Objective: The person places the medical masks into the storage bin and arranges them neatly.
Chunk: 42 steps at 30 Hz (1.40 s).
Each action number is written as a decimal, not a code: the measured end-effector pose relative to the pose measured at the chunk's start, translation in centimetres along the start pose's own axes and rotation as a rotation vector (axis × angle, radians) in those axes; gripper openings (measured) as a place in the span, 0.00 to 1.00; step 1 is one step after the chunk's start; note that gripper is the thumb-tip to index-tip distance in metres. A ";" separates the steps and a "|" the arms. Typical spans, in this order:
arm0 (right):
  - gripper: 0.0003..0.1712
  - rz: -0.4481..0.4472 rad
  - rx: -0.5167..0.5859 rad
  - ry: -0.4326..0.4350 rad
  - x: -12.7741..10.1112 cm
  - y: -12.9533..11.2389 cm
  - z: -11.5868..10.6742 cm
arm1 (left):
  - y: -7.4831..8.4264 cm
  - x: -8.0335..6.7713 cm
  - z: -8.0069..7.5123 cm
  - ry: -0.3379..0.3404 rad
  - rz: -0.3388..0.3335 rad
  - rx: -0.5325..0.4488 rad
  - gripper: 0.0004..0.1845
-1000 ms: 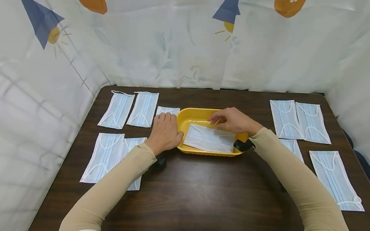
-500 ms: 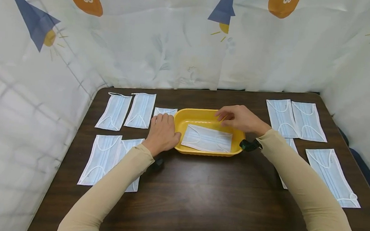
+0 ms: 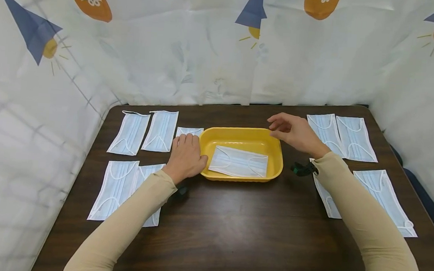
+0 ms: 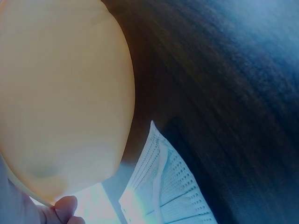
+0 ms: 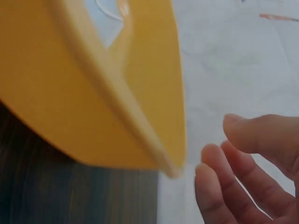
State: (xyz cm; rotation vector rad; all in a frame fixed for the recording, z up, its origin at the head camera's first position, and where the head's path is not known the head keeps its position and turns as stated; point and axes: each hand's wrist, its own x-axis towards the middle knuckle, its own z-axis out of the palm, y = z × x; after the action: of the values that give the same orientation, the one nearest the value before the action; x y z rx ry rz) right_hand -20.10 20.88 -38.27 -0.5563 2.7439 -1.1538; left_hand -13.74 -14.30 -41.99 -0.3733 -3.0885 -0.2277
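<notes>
A yellow plastic tray [image 3: 239, 133] stands on the brown table with a pale blue face mask [image 3: 238, 162] lying flat inside. At its left end my left hand [image 3: 186, 158] holds the rim; in the left wrist view some fingertips [image 4: 66, 206] show against the tray's outer wall [image 4: 60, 102]. My right hand [image 3: 298, 133] is raised past the tray's far right corner, fingers loosely bent and holding nothing. Two face masks [image 3: 355, 139] lie just beyond that hand. In the right wrist view its thumb and fingers [image 5: 212, 186] are apart, beside the tray wall [image 5: 154, 93].
Several more face masks lie on the left, such as one mask [image 3: 115, 189] near the front and another [image 3: 159, 131] at the back. On the right, another mask [image 3: 384, 197] is partly behind my sleeve. A white printed curtain [image 3: 206, 67] hangs behind the table [image 3: 232, 237].
My right hand has moved out of the tray, up and to the right, leaving the mask lying inside. My left hand stays at the tray's left rim. The head view has shifted slightly.
</notes>
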 end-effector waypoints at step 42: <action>0.26 0.277 -0.077 0.366 -3.1 10.4 -7.3 | 0.2 0.0 0.1 0.022 0.001 0.004 0.19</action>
State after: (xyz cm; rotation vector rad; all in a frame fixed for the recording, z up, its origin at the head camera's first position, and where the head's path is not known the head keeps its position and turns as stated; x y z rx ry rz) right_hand -21.95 33.61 -40.60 0.0408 3.0470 -1.1831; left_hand -13.67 -14.08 -42.08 -0.3700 -3.0668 -0.2244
